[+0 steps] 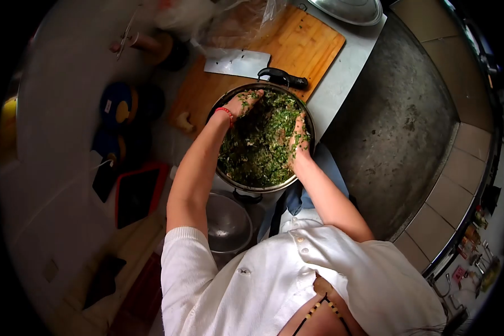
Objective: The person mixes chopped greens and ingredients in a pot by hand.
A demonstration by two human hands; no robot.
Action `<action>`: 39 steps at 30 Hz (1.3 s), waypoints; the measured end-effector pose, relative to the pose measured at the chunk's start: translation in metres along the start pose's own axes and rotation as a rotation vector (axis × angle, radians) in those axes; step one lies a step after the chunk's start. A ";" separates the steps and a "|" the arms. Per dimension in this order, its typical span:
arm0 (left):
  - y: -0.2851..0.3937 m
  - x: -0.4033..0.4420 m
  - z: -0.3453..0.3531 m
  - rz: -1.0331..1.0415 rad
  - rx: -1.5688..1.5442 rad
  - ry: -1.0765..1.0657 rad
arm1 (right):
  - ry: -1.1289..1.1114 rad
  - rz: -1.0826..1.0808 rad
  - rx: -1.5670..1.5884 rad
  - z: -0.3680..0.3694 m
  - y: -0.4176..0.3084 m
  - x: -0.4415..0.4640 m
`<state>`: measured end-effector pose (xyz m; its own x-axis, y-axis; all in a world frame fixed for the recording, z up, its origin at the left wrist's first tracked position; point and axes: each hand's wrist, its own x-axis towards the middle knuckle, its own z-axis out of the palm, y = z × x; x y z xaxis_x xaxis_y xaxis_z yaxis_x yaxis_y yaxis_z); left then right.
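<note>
Left hand [245, 104] and right hand [299, 136], both open and flecked with green, at opposite sides inside a metal pot [237, 186] of chopped greens [266, 148]

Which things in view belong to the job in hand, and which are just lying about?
In the job:
left hand
right hand
pot
chopped green mixture

Apparently lying about:
cleaver
wooden board
metal bowl
metal lid
plastic bag

A dark, scuffed gray floor [395, 134] with a border of beige tiles [445, 196] curves beside a pale gray tabletop [350, 73], while the white wall [50, 185] opposite lies in dim, shadowy light.
</note>
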<state>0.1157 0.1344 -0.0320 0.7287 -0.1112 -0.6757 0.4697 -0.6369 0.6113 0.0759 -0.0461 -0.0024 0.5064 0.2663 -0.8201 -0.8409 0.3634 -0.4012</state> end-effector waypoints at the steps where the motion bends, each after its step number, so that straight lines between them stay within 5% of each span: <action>1: 0.010 -0.006 -0.005 -0.052 -0.102 -0.054 | -0.045 0.042 0.067 0.003 -0.001 0.009; 2: 0.013 -0.007 -0.009 -0.106 -0.203 -0.108 | -0.009 0.022 0.024 0.007 -0.002 0.015; 5: -0.013 0.006 -0.001 0.191 -0.352 -0.116 | 0.116 -0.100 -0.189 0.001 0.011 0.060; 9: -0.009 -0.005 0.003 0.080 -0.213 -0.104 | -0.114 -0.121 -0.297 0.000 0.007 0.039; 11: -0.034 -0.017 0.014 0.325 -0.532 -0.076 | -0.310 -0.270 -0.426 -0.033 0.023 0.046; 13: -0.048 -0.049 0.027 0.518 -0.733 -0.064 | -0.443 -0.675 -0.973 -0.012 0.010 -0.009; 15: -0.051 -0.083 0.046 0.529 -0.678 0.014 | -0.532 -0.678 -1.370 -0.005 0.014 -0.044; 18: -0.042 -0.126 0.066 0.416 0.402 0.117 | -0.801 -0.676 -2.449 -0.039 0.042 -0.034; 19: -0.043 -0.131 0.076 0.245 0.502 0.005 | -0.887 -0.632 -2.812 -0.044 0.047 -0.032; 22: -0.032 -0.122 0.088 0.119 0.567 -0.009 | -0.691 -0.718 -2.466 -0.037 0.041 -0.036; 26: -0.042 -0.110 0.102 0.094 0.499 0.135 | -0.799 -0.456 -2.631 -0.035 0.050 -0.015; 27: -0.035 -0.106 0.096 0.004 0.501 0.036 | -0.892 -0.201 -2.586 -0.014 0.035 -0.019; 30: -0.026 -0.087 0.090 -0.137 0.640 -0.125 | -0.880 -0.037 -2.508 -0.002 0.028 -0.008; 35: -0.014 -0.072 0.080 -0.164 0.779 -0.197 | -0.861 -0.252 -2.578 -0.024 0.041 0.022; 38: -0.024 -0.070 0.093 -0.164 0.776 -0.135 | -0.708 0.171 -2.425 -0.001 0.027 0.012; 39: -0.004 -0.084 0.081 -0.185 0.678 -0.099 | -0.628 -0.288 -2.681 0.007 0.017 -0.008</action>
<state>0.0123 0.0851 -0.0111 0.6032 -0.0039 -0.7976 0.1437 -0.9831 0.1135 0.0588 -0.0361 0.0000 0.1737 0.6223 -0.7632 0.8749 -0.4533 -0.1705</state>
